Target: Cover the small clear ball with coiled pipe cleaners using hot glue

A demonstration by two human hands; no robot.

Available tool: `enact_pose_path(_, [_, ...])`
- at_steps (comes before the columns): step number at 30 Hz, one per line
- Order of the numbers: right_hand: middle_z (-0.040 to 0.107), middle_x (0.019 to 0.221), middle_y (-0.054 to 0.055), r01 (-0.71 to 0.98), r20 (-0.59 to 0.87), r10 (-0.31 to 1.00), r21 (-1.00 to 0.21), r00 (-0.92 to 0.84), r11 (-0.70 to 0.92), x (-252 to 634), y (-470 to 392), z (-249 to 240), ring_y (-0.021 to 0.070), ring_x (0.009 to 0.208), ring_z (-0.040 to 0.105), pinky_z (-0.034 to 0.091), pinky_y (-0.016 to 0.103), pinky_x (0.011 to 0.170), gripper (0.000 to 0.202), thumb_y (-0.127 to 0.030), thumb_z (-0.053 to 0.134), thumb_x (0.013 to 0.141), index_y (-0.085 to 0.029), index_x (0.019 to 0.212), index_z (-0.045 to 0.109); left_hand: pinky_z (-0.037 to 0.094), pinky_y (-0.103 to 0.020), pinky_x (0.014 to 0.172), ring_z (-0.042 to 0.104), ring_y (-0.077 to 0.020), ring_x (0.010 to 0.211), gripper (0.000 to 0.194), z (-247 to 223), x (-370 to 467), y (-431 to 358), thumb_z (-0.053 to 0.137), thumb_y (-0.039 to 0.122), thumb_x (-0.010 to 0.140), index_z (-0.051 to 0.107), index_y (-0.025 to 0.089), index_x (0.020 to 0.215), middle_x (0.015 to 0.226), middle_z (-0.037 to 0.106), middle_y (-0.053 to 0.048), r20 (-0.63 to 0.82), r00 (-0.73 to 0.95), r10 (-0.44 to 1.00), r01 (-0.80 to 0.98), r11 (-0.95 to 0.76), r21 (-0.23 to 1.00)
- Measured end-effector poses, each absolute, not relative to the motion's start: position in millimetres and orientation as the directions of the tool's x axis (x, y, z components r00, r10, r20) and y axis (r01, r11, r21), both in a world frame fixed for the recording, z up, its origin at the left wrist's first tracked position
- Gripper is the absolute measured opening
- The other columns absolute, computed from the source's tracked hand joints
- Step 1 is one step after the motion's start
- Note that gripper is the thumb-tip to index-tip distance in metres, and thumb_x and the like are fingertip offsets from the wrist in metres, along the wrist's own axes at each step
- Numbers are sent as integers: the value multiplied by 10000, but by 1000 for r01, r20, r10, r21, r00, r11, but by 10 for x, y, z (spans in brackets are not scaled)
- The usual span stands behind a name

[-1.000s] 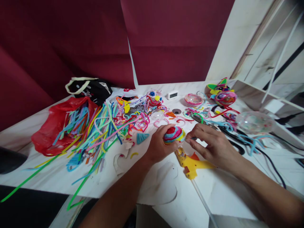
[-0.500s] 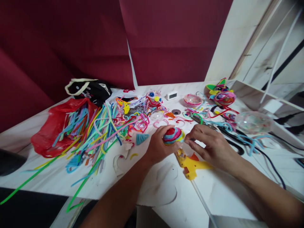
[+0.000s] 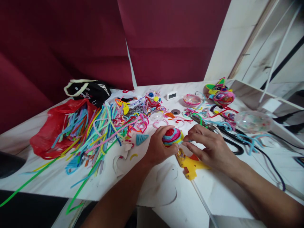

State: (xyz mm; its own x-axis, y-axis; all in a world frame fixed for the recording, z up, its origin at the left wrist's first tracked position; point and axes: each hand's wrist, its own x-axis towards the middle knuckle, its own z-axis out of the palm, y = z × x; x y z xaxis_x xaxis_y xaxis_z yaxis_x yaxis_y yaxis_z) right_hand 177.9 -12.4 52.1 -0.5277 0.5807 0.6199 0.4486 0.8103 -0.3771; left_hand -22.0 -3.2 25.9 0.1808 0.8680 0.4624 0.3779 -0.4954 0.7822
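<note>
My left hand [image 3: 159, 145] is wrapped round a small ball covered in coiled pipe cleaner [image 3: 171, 136], with red, pink, light blue and yellow bands. At the ball's right side, the thumb and fingers of my right hand [image 3: 205, 144] are pinched together. What they pinch is too small to make out. Below both hands a yellow hot glue gun [image 3: 193, 167] lies on the table, a clear glue stick [image 3: 201, 198] reaching out of it toward the front edge. A light blue triangular pipe-cleaner piece [image 3: 142, 139] lies left of my left hand.
On the left, many loose pipe cleaners [image 3: 99, 126] spill from a red plastic bag [image 3: 45, 139], by a black bag [image 3: 91, 93]. Clear plastic domes [image 3: 253, 122], black-handled scissors [image 3: 232, 142], cables and finished pipe-cleaner figures [image 3: 223, 95] are on the right. A small white clock [image 3: 171, 95] stands behind.
Both hands and the ball stay almost in place. My right hand's fingertips have shifted very slightly left along the ball's side. The whole view has moved a little.
</note>
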Motion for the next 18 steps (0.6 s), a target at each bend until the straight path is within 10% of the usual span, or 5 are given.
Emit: enact_pose_path(18, [681, 817, 42, 474, 510, 737, -564, -444, 676, 1938, -68, 605, 166, 747, 613, 485, 295, 683, 47, -238, 647, 887, -199, 883, 672, 480, -372, 989, 582, -264, 1150, 544, 300, -250, -49, 658, 187, 639, 589, 187, 1179, 1235, 595, -113, 450, 259, 854, 296, -514, 805])
